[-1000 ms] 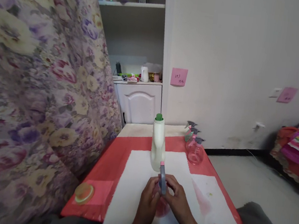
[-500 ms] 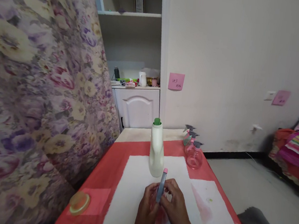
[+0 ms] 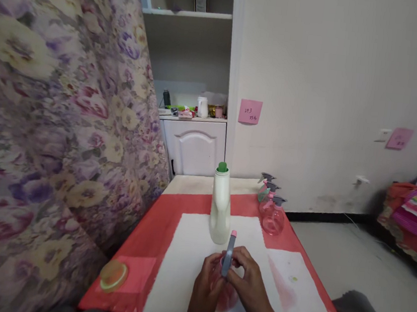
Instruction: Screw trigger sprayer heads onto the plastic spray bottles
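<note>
Indoors, a red table (image 3: 158, 221) with a jug (image 3: 220, 213) and a spray bottle (image 3: 228, 298) in hand

Left of the jug hangs a floral curtain (image 3: 55, 132); behind the jug stands a cabinet (image 3: 195, 147). A white sheet (image 3: 182, 261) lies under it. On the jug's near side, the left hand (image 3: 205, 283) curls partly closed around the bottle's top, and the right hand (image 3: 251, 278), fingers bent, grips beside its grey spray head (image 3: 228, 257); exact finger contact is partly hidden. Right of the jug, three sprayers (image 3: 272, 223) stand in a row. Nearer and left of the jug sits a round tub (image 3: 113, 276). A green stopper (image 3: 223, 167) sits in the jug's mouth.
</note>
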Demonstrator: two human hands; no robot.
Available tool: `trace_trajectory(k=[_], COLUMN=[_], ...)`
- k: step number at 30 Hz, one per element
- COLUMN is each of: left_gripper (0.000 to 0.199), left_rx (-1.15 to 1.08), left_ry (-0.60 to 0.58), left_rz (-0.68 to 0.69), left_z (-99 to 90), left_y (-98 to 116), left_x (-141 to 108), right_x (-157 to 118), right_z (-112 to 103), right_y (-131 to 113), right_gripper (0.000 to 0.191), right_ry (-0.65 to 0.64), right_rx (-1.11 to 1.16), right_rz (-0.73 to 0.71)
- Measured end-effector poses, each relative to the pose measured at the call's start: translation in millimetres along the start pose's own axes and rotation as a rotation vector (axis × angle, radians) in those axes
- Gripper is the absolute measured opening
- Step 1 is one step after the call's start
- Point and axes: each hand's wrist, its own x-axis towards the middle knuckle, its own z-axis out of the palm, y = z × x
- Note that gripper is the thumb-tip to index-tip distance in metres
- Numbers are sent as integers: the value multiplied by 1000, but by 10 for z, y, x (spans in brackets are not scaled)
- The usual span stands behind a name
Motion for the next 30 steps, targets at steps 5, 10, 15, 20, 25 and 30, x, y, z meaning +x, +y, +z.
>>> trace_trajectory(k=[5, 10, 15, 20, 25, 30], left_gripper=[40, 37, 40, 40, 46, 49], left_rx=[22, 48, 63, 71, 86, 44], left_ry=[-1, -20, -20, 15, 23, 126], left_rz=[5, 3, 27, -10, -10, 3], left_z=[-13, -14, -21, -40, -90, -30], left_y=[-14, 2, 37, 17, -95, -127], left_x=[1, 6, 8, 26, 62, 60], right_x=[29, 25, 26, 69, 120, 108], right_z=[-13, -19, 11, 22, -51, -12], right_y=[-61, 12, 55, 4, -49, -8], right_gripper=[20, 19, 19, 22, 21, 24], right_ry=[-56, -16, -9, -7, -132, -52], right_rx=[-56, -42, -24, -51, -38, 12], right_rz=[-3, 29, 35, 27, -24, 47])
